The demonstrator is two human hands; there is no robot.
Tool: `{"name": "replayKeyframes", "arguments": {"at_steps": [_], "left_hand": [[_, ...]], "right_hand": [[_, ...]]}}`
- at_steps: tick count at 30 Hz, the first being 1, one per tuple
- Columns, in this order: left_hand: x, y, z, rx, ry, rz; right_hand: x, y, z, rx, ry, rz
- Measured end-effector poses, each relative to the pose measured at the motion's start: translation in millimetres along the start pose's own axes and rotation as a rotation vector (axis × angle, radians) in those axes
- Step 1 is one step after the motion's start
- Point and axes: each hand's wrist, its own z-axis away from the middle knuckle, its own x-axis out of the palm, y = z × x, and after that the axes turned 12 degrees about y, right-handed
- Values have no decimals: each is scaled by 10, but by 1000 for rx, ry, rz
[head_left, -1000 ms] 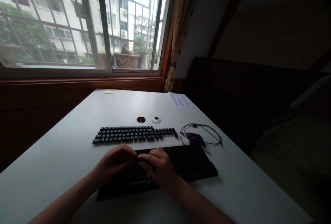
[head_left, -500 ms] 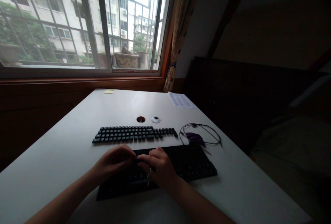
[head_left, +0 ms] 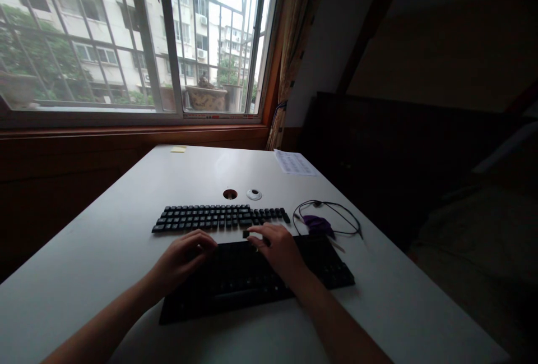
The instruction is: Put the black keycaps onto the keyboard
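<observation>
A black keyboard (head_left: pixel 235 282) lies slightly askew on the white table, with many of its keycaps off. My right hand (head_left: pixel 275 243) is over its back edge and pinches a small black keycap (head_left: pixel 246 234) between thumb and fingers. A tiny bright glint shows under the right fingers; I cannot make out what it is. Curled at the keyboard's back left edge is my left hand (head_left: pixel 189 254), thumb and fingertips close together; whatever they hold, if anything, is hidden. Loose keycaps (head_left: pixel 202 218) stand in neat rows just behind the keyboard.
Right of the rows lie a looped black cable (head_left: pixel 355 218), a purple cloth (head_left: pixel 318 225) and a thin pale stick (head_left: pixel 337 247). Farther back are a cable hole (head_left: pixel 230 194), its round cover (head_left: pixel 254 194), printed paper (head_left: pixel 294 162) and a yellow note (head_left: pixel 179 150).
My right hand has moved away from the left, right and back toward the keycap rows, with a keycap now visible in its fingers. The left hand has stayed nearly in place.
</observation>
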Motion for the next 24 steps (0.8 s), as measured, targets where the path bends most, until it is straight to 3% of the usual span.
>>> {"name": "replayKeyframes", "arguments": {"at_steps": [8,14,24], "left_hand": [[-9,-15,-8,48,26,-120],[2,-31,-12,57,12,-137],[-3,-28,1,63,0,-141]], "right_hand": [[-138,664,-115,164,-132,252],[-115,728,-99,209,-229,378],[-152,759,-89,204,-196,394]]}}
